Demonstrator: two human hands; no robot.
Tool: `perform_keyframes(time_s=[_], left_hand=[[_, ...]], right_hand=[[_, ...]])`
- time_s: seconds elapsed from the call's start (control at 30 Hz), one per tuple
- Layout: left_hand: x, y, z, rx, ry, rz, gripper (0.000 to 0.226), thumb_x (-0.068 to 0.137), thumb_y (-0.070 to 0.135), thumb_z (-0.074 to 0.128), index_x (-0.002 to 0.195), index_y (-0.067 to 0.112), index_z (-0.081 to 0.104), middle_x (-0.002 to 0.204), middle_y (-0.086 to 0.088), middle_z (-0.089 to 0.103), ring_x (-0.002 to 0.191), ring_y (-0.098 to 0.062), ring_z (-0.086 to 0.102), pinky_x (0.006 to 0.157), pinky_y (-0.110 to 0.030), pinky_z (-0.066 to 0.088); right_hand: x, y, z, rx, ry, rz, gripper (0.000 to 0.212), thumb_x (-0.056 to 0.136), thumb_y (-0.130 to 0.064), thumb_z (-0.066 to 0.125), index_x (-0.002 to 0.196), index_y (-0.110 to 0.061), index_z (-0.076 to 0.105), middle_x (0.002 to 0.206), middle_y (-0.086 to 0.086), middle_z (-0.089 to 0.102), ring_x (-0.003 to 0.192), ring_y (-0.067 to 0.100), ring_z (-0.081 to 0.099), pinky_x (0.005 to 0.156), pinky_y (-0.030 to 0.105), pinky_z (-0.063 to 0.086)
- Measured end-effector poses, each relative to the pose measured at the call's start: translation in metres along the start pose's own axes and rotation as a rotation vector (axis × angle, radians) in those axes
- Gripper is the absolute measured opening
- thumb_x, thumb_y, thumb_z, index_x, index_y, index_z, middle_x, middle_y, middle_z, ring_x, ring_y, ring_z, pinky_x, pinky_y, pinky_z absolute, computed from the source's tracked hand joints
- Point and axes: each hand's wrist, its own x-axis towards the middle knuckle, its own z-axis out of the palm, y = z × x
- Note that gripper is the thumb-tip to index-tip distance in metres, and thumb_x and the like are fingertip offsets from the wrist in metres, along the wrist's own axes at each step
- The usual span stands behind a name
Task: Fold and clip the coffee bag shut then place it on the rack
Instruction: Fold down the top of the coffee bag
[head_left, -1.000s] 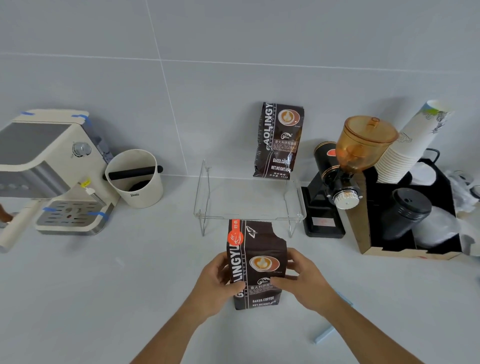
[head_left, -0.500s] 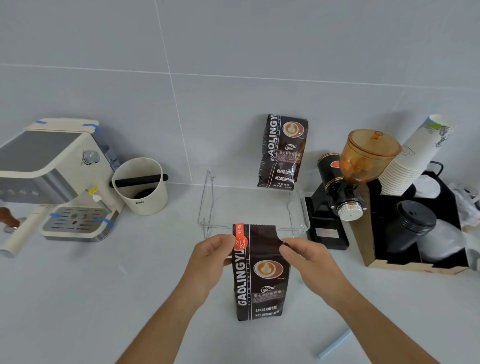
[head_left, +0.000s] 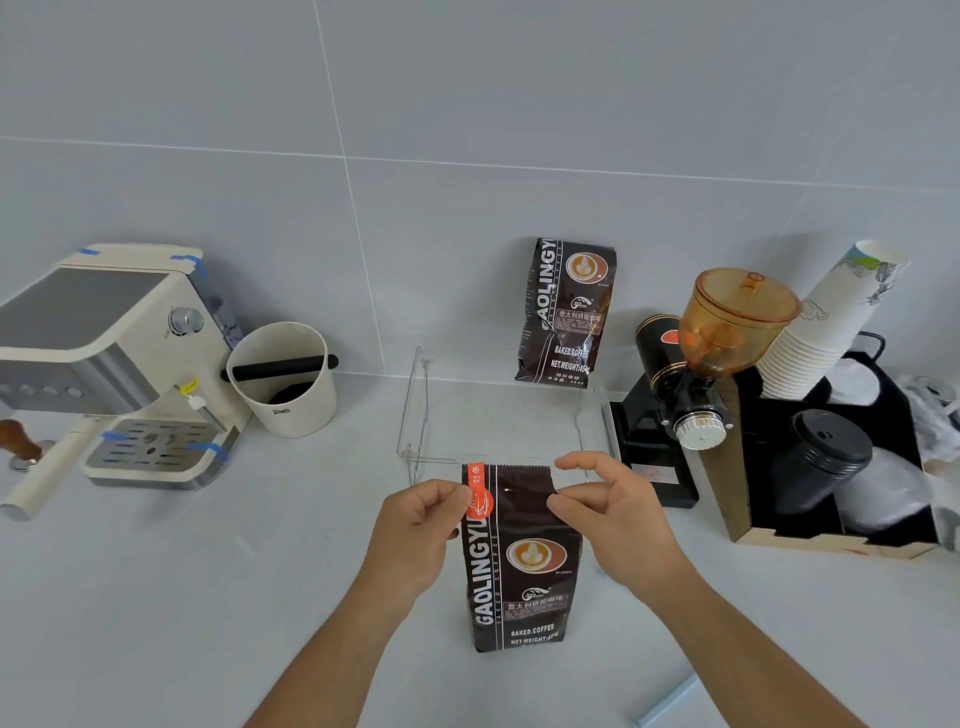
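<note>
A dark brown coffee bag (head_left: 519, 566) with an orange label stands upright on the counter in front of me. My left hand (head_left: 415, 525) pinches its upper left edge at the orange label. My right hand (head_left: 613, 514) pinches the upper right edge, index finger raised above the top. The bag's top is flat and unfolded. Behind it stands a clear wire rack (head_left: 498, 415), with a second coffee bag (head_left: 569, 312) on its back right part, leaning on the wall. A pale blue clip (head_left: 670, 701) lies on the counter at the lower right.
A cream espresso machine (head_left: 114, 364) stands at the left with a white knock box (head_left: 283, 379) beside it. Right of the rack are a black grinder (head_left: 696, 374) with an amber hopper, stacked paper cups (head_left: 826, 322) and a black organizer box (head_left: 831, 467).
Both hands have moved from the bag's sides up to its top corners. The bag stands taller and upright in view.
</note>
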Motion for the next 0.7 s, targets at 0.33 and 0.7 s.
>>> perform_keyframes(time_s=[0.33, 0.7], left_hand=[[-0.008, 0.005, -0.002, 0.019, -0.028, -0.036, 0.016, 0.089, 0.020, 0.065, 0.078, 0.021, 0.077, 0.078, 0.003, 0.079, 0.073, -0.006, 0.068, 0.064, -0.015, 0.052], [-0.013, 0.017, -0.009, 0.552, -0.039, 0.325, 0.028, 0.083, 0.026, 0.072, 0.111, 0.029, 0.072, 0.077, 0.015, 0.073, 0.078, 0.000, 0.067, 0.073, -0.009, 0.053]], right_hand=[[-0.008, 0.000, -0.003, -0.035, 0.006, -0.056, 0.047, 0.087, -0.001, 0.068, 0.087, -0.047, 0.072, 0.075, -0.002, 0.080, 0.077, 0.015, 0.075, 0.068, 0.022, 0.059], [-0.014, -0.008, 0.006, -0.333, 0.049, -0.147, 0.018, 0.079, -0.012, 0.079, 0.089, -0.027, 0.079, 0.068, -0.043, 0.066, 0.078, -0.011, 0.067, 0.069, 0.000, 0.049]])
